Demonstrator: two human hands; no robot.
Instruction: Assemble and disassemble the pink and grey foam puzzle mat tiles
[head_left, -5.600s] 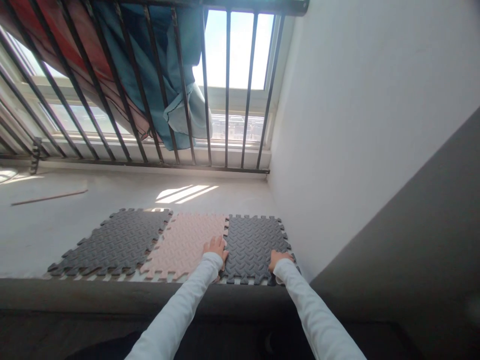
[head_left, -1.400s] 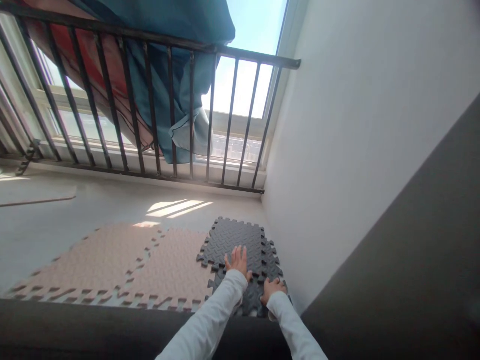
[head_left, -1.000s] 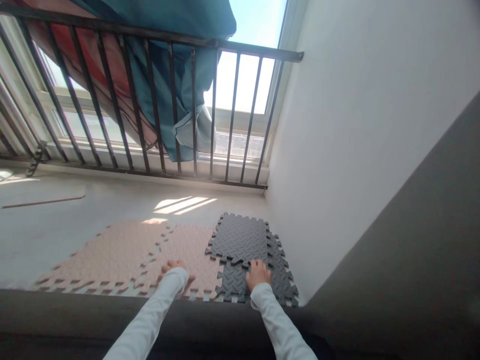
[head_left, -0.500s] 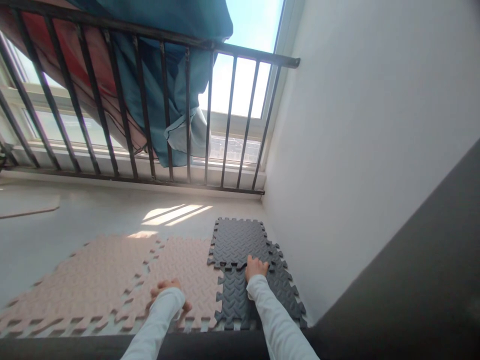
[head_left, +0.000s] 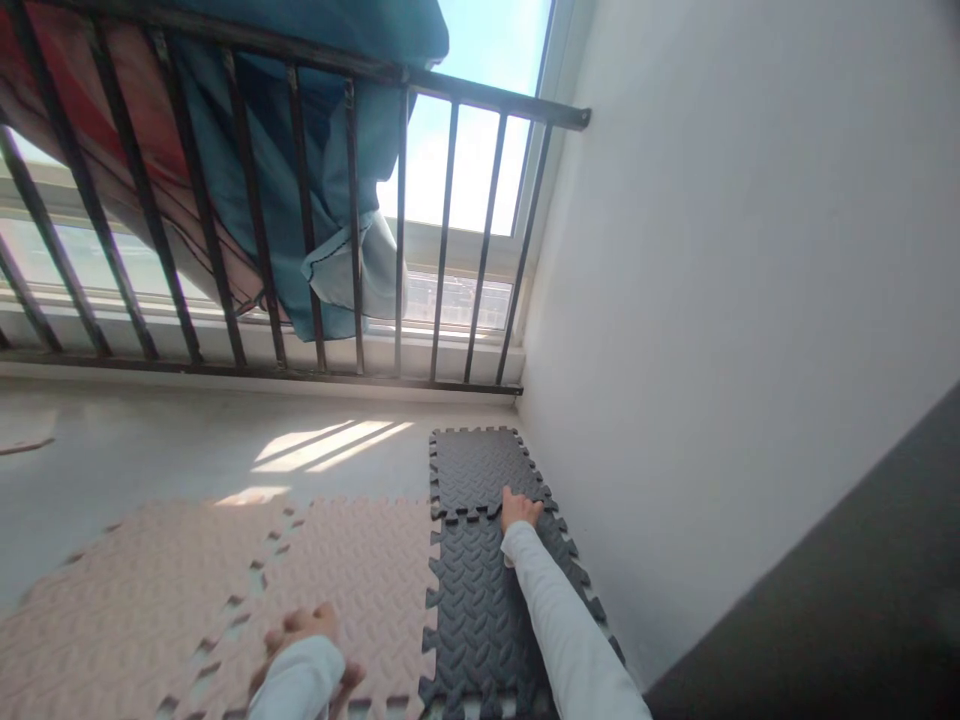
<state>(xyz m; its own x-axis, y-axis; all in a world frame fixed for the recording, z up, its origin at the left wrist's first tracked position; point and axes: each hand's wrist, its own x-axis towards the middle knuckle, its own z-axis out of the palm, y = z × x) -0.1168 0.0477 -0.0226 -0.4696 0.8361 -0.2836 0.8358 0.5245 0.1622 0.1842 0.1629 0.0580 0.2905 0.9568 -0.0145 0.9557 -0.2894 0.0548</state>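
Observation:
My right hand is closed on the near edge of the far dark grey foam floor tile, its fingers bent over the toothed seam. That tile lies against the far end of the near dark grey foam tile, along the wall; my forearm covers part of the near one. To the left, my left hand rests on a pink foam tile with its fingers spread and nothing held. Another pink foam tile lies farther left, with holes along the seam between the two.
A white wall rises close on the right. Ahead stands a dark metal railing before a window, with a blue and red cloth hanging behind it. Sunlit patches mark the pale floor; a thin pinkish piece lies far left.
The far dark tile has shifted right and slightly away, from overlapping the near one to lining up with it. My right hand moved with it. The view has tilted and come closer.

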